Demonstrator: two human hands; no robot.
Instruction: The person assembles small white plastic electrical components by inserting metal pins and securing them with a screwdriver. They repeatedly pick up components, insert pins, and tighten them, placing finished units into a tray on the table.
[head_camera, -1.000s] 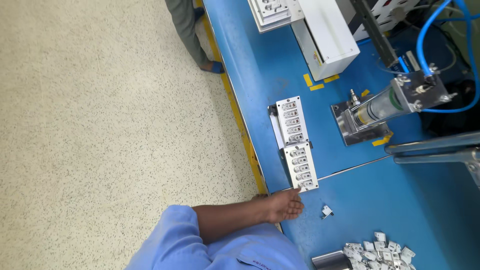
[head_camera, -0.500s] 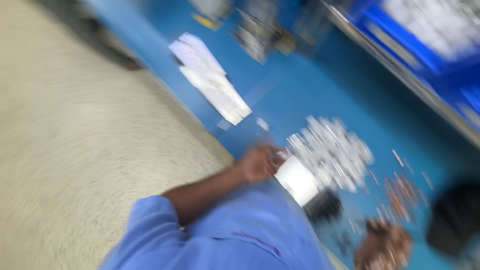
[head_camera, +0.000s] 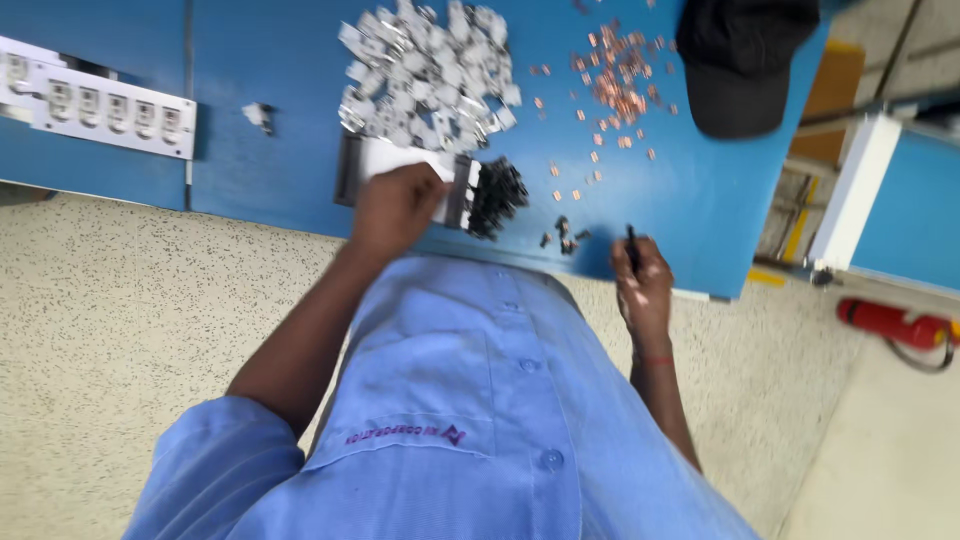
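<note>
At the centre of the frame the left hand (head_camera: 395, 208) curls down over a white rectangular tray (head_camera: 405, 160) whose long axis runs left to right along the blue counter (head_camera: 270, 150), while at right of centre the right hand (head_camera: 643, 280) pinches a thin dark pin (head_camera: 632, 240) pointing up the frame. A clump of small black parts (head_camera: 497, 192) touches the tray's right end, a few more lying between the hands. Just above the tray lies a heap of grey-white pieces (head_camera: 425, 65), with scattered copper bits (head_camera: 612, 85) and a black cap (head_camera: 745, 60) at upper right, and a white socket strip (head_camera: 110, 112) at upper left.
</note>
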